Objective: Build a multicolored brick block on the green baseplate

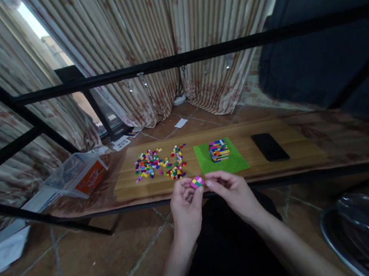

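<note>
A small cluster of building bricks (197,182), pink with green, yellow and white patches, is pinched between the thumb and fingers of my left hand (187,203), just past the table's near edge. My right hand (232,192) is at the cluster's right side, thumb and forefinger drawn together; whatever may be between those fingertips is too small to make out. Beyond my hands, a block built of many coloured bricks (219,150) stands on a green studded baseplate (239,159). Loose bricks (149,163) of many colours lie scattered to the left of the plate.
A dark phone (270,147) lies on the wooden board (298,148) at right. At left stands a clear plastic box (81,175) with an orange label. A black metal bar (172,61) crosses above the table, with curtains behind. A round metal-rimmed object (333,235) is at lower right.
</note>
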The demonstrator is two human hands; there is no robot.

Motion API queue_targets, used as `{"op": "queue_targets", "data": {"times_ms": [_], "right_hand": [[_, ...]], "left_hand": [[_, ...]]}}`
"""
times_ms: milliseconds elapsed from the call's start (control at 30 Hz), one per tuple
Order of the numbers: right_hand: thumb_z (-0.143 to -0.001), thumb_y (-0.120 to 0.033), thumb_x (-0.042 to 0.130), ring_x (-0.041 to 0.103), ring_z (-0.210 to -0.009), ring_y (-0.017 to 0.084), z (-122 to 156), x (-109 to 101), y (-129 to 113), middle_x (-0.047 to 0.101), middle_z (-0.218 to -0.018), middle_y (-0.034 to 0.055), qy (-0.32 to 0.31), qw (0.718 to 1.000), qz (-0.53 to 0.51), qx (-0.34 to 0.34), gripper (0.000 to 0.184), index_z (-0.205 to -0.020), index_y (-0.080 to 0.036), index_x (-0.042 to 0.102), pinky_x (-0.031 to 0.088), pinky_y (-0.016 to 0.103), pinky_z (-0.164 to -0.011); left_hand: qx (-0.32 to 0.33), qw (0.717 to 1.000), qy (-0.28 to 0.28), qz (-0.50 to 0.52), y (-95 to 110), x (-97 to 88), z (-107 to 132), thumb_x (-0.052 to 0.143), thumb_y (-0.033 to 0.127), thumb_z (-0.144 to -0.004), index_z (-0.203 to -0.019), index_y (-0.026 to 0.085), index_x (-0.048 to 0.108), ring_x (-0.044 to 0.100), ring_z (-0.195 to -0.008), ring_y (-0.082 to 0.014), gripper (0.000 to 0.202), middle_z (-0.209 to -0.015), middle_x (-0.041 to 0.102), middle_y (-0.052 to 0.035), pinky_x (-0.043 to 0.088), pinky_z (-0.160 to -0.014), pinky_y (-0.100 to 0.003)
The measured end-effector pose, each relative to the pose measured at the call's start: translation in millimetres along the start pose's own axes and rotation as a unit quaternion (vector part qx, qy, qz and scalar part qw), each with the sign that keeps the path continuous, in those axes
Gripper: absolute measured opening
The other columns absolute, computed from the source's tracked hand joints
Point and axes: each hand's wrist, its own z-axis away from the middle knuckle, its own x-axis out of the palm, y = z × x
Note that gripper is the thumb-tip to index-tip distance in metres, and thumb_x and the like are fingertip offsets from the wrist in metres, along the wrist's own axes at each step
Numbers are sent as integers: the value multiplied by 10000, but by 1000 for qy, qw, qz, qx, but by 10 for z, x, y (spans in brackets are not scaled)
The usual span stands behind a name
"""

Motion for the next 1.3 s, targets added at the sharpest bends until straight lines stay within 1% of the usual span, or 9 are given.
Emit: {"op": "queue_targets", "data": {"times_ms": [133, 267, 400, 633, 767, 900, 1033, 1167, 1300], "right_hand": [[-753, -378, 726, 639, -761, 168, 166, -151, -156, 727, -796, 27, 16, 999, -19, -25, 180, -802, -205, 728, 511, 289, -734], [-800, -347, 683, 631, -727, 158, 309, -370, -236, 713, -767, 21, 27, 998, 9, -51, 156, -834, -201, 728, 503, 273, -707], [-825, -342, 655, 620, -690, 150, 465, -498, -264, 693, -725, 18, 20, 998, 21, -56, 170, -842, -191, 731, 493, 267, -684], [-767, -427, 696, 565, -604, 133, 655, -501, -201, 654, -638, 15, 44, 998, -42, 3, 260, -743, -170, 733, 453, 259, -608], [-710, -455, 742, 559, -597, 131, 640, -545, -164, 667, -648, 20, 65, 996, -63, 25, 286, -748, -172, 739, 451, 259, -597], [-627, -461, 800, 592, -623, 137, 405, -780, -30, 703, -711, 30, 144, 987, -57, 29, 316, -768, -182, 752, 482, 263, -612], [-548, -498, 826, 625, -611, 160, -81, -1090, 204, 700, -664, 33, 208, 976, -55, 31, 366, -727, -188, 748, 510, 287, -600], [-522, -551, 808, 625, -577, 177, -676, -1289, 423, 690, -618, 45, 208, 978, -8, -5, 411, -684, -181, 728, 516, 322, -583], [-516, -527, 806, 591, -544, 160, -1166, -1394, 571, 679, -594, 33, 174, 984, 22, -6, 385, -657, -180, 714, 478, 305, -560]], "left_hand": [[-4, 998, -43, 36, 90, 214, 105, 680, 214, -770, -926, 182, 536, 641, -769, -109, 215, -864, 645, -16, 521, -733, -223], [-32, 991, -112, 70, 157, 354, 160, 706, 267, -765, -925, 171, 582, 644, -795, -119, 225, -872, 662, -23, 527, -754, -235], [-38, 986, -154, 60, 220, 471, 249, 705, 311, -777, -848, 151, 623, 615, -698, -101, 194, -783, 648, -7, 521, -691, -220], [-47, 981, -185, 31, 252, 489, 425, 692, 325, -790, -791, 146, 611, 576, -629, -86, 197, -703, 618, 11, 485, -623, -196], [-54, 981, -187, 14, 172, 479, 399, 664, 350, -814, -796, 147, 593, 564, -630, -84, 215, -696, 602, 14, 467, -618, -192], [-68, 987, -146, 4, -50, 503, 211, 657, 383, -813, -810, 153, 582, 544, -607, -75, 242, -674, 563, 32, 451, -608, -187], [-100, 990, -104, -3, -314, 506, -65, 687, 442, -764, -779, 153, 572, 550, -597, -81, 312, -674, 555, 32, 458, -597, -195], [-111, 990, -85, -5, -518, 523, -343, 715, 468, -719, -794, 152, 583, 560, -607, -91, 350, -688, 555, 31, 475, -601, -208], [-87, 993, -73, -33, -735, 550, -598, 680, 435, -759, -823, 157, 592, 555, -646, -102, 298, -740, 574, 13, 485, -628, -222]]}}
